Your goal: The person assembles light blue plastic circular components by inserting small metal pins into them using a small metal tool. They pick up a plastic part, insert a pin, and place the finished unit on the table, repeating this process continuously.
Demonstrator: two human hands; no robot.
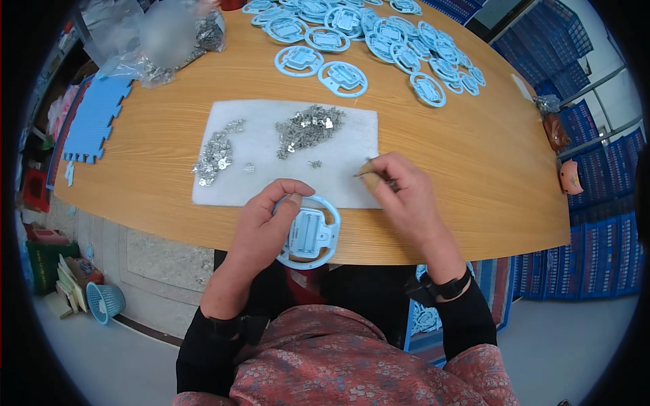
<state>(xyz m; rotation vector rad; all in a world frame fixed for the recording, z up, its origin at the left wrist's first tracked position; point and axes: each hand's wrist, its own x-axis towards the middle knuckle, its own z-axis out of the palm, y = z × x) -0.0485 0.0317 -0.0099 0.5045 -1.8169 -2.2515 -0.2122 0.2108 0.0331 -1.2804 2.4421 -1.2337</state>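
My left hand is closed on the rim of a light-blue plastic ring-shaped part with a rectangular battery compartment in its middle, held at the table's front edge. My right hand pinches a thin pointed metal tool over the right edge of a white foam sheet; most of the tool is hidden by the fingers. On the sheet lie a large heap of small metal pieces and a looser strip of shiny metal pieces to its left. Two tiny clusters lie nearer to me.
Many light-blue ring parts are spread over the far side of the wooden table. Clear bags with metal pieces stand at the far left, near a blue foam mat. Blue crates are stacked at the right.
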